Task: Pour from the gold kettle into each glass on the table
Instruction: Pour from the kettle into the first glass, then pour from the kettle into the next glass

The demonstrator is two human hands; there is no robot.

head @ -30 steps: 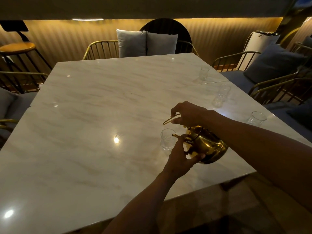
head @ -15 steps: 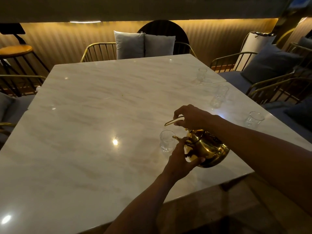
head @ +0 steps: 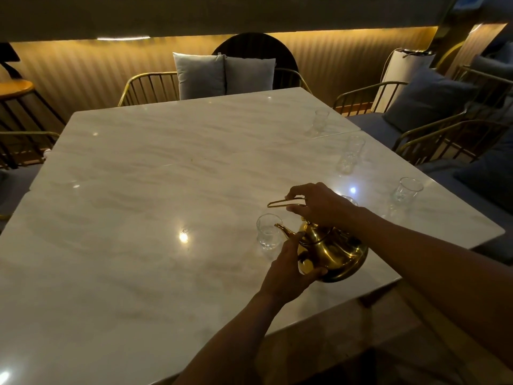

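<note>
The gold kettle (head: 333, 252) hangs just above the marble table (head: 166, 190) near its front right edge, tilted with its spout over a clear glass (head: 268, 231). My right hand (head: 319, 204) grips the kettle's thin gold handle from above. My left hand (head: 288, 269) holds the kettle's body from the near side. Other clear glasses stand along the right side: one (head: 405, 191) near the right edge, one (head: 350, 157) further back, one (head: 319, 122) at the far right. Another glass rim (head: 350, 200) peeks out behind my right wrist.
Gold-framed chairs with grey cushions (head: 224, 75) stand behind the table and along the right side (head: 427, 104). A wooden stool (head: 14, 87) stands at the far left. The table's front right corner (head: 394, 279) is just below the kettle.
The kettle, with both hands on it, has stayed tilted at the near glass. The camera has tipped slightly, shifting the scene down in view.
</note>
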